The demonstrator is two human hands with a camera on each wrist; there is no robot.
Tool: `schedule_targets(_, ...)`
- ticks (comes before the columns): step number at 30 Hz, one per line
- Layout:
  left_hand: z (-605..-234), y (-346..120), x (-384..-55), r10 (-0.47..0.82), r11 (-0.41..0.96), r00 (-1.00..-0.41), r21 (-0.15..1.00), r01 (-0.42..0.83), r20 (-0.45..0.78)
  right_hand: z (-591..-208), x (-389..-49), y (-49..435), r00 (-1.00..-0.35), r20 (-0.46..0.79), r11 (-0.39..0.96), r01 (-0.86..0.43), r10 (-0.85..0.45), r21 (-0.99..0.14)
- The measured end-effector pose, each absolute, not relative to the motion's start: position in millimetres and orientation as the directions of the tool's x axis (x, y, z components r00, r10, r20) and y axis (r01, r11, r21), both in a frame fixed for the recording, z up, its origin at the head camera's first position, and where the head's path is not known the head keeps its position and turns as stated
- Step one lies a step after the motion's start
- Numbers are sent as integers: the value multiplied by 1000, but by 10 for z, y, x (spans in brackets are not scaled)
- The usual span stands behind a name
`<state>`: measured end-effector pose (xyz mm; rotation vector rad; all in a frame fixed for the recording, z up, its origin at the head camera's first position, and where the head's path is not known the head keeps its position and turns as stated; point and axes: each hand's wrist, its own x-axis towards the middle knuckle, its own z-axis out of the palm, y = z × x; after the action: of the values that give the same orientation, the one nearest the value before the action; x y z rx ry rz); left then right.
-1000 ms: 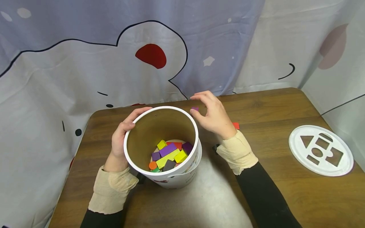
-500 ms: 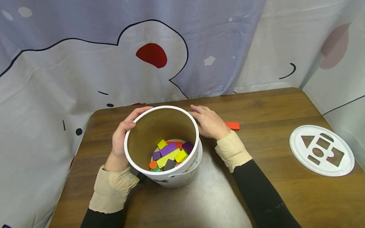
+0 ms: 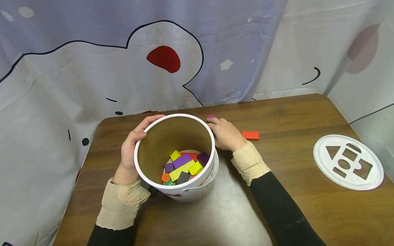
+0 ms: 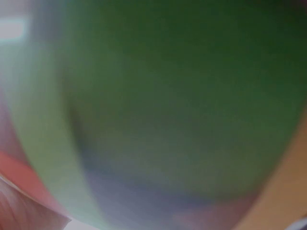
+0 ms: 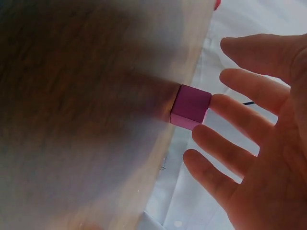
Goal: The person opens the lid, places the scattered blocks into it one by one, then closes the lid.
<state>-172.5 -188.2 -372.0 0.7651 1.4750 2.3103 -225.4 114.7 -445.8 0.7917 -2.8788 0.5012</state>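
Observation:
A white bucket stands tilted toward the camera, with several coloured wooden blocks on its bottom. My left hand grips its left side, thumb at the rim and fingers along the outside. The left wrist view is mostly a blurred green surface close to the lens. Behind the bucket's right side, my right hand is low at the table. A small purple block lies at the fingertips, which are extended and slightly spread in the right wrist view. Whether they touch it is hard to tell.
A red rectangular block lies on the wooden table just right of my right hand. Farther right is a white oval lid with shaped cutouts. A patterned curtain hangs behind the table's back edge.
My right hand has come down from above the table to beside the purple block, uncovering the red block. The left hand and bucket have stayed nearly still.

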Motion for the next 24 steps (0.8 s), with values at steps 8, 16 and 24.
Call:
schedule_targets(8, -3702, -1875, -1715, 502, -431, -823, 902, 28, 266, -4358, -2252, 1222, -890, 182, 854, -453, -418, -256)
schedule_targets(16, -3690, -1870, -1703, 487, -426, -836, 905, 24, 251, -4385, -2276, 1285, -929, 209, 890, -357, -306, -283)
schedule_targets(24, -3705, -1879, -1714, 500, -440, -826, 898, 16, 260, -4439, -2298, 1310, -937, 214, 893, -332, -275, -303)
